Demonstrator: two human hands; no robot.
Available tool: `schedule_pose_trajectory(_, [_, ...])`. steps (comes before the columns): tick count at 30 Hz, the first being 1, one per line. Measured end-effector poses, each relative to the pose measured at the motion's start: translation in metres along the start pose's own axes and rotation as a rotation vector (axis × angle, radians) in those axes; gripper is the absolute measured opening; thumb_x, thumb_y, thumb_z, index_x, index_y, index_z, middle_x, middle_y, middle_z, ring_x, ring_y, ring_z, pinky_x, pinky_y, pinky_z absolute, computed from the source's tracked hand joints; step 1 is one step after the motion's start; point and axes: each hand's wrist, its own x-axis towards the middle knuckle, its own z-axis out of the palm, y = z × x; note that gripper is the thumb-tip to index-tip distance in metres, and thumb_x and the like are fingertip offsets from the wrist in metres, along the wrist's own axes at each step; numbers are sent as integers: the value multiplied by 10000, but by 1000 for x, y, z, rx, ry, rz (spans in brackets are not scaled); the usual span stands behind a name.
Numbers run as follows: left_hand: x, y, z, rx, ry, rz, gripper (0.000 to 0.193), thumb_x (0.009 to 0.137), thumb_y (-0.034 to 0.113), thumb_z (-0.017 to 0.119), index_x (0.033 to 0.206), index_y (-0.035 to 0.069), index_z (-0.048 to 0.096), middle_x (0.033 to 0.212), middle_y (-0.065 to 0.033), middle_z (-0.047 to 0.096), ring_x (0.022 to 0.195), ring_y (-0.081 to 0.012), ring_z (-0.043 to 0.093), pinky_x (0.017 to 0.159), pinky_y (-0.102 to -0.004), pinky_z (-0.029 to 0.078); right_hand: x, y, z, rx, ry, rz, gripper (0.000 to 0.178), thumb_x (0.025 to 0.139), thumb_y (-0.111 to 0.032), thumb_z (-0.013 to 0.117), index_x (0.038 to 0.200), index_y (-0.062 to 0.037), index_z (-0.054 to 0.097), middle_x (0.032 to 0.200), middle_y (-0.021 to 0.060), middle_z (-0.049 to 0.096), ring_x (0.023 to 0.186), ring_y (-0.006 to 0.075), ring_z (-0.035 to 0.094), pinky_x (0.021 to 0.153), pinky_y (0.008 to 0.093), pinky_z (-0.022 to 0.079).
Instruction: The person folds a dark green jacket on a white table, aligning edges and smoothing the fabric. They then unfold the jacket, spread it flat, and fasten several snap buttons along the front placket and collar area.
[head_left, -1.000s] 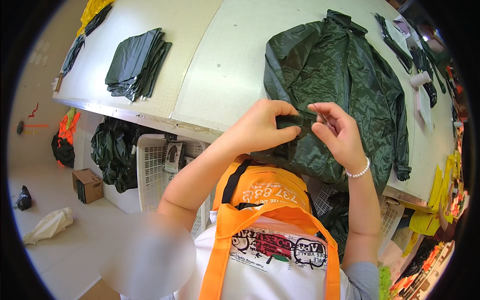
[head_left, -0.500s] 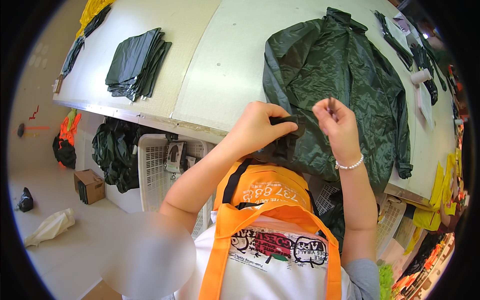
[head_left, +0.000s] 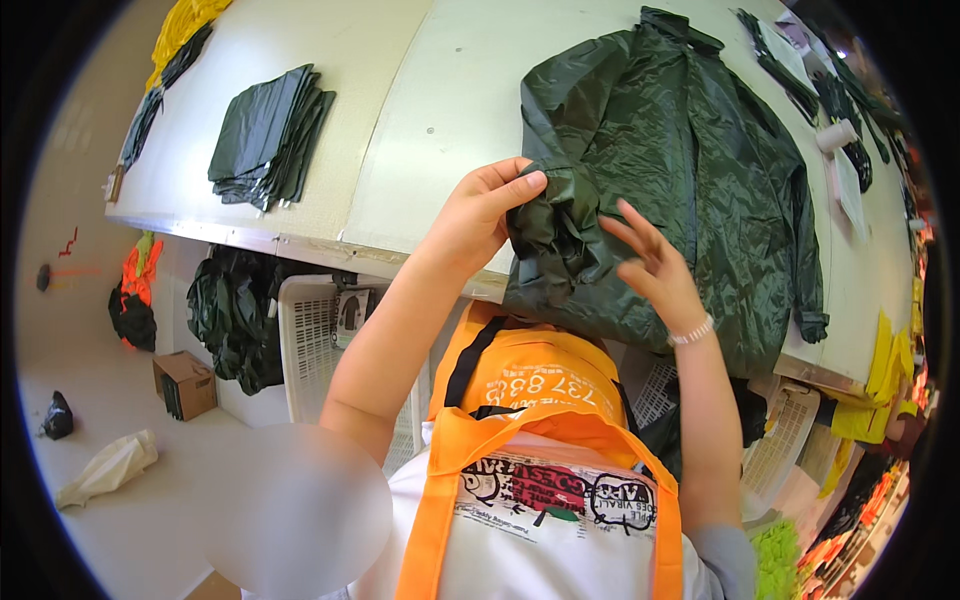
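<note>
A dark green, shiny jacket (head_left: 740,190) lies front up on the white table (head_left: 440,90), its collar toward the far side and its hem hanging over the near edge. My left hand (head_left: 482,212) pinches the bunched end of the jacket's left-side sleeve (head_left: 562,225) between thumb and fingers, lifted a little. To the right of that sleeve, my right hand (head_left: 662,280) has its fingers spread just over the jacket front. Nothing shows between those fingers; the palm is partly hidden.
A stack of folded dark green garments (head_left: 262,140) lies on the table's left. Below the edge stand a white plastic basket (head_left: 310,345) and a cardboard box (head_left: 190,385). At the right are a white roll (head_left: 836,135) and yellow garments (head_left: 880,385).
My left hand has moved away from me, raising the sleeve end. The right hand, pinched around something small and dark before, has lowered and spread its fingers.
</note>
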Motion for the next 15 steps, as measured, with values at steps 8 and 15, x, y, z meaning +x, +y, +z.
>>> schedule_pose_trajectory(8, [-7, -21, 26, -255, -205, 107, 495, 806, 179, 733, 1193, 7, 477, 1113, -94, 608, 1018, -196, 601, 896, -316, 477, 62, 14, 23, 552, 534, -126, 184, 776, 7, 669, 922, -55, 575, 827, -16, 585, 745, 56, 542, 674, 197, 444])
schedule_pose_trajectory(15, [-4, -40, 22, 815, 459, 317, 366, 662, 116, 771, 946, -17, 581, 781, -166, 637, 760, -206, 608, 717, -345, 488, 73, -20, 63, 127, 655, -281, 221, 738, 24, 723, 899, -44, 587, 793, -33, 575, 697, 50, 532, 635, 191, 433])
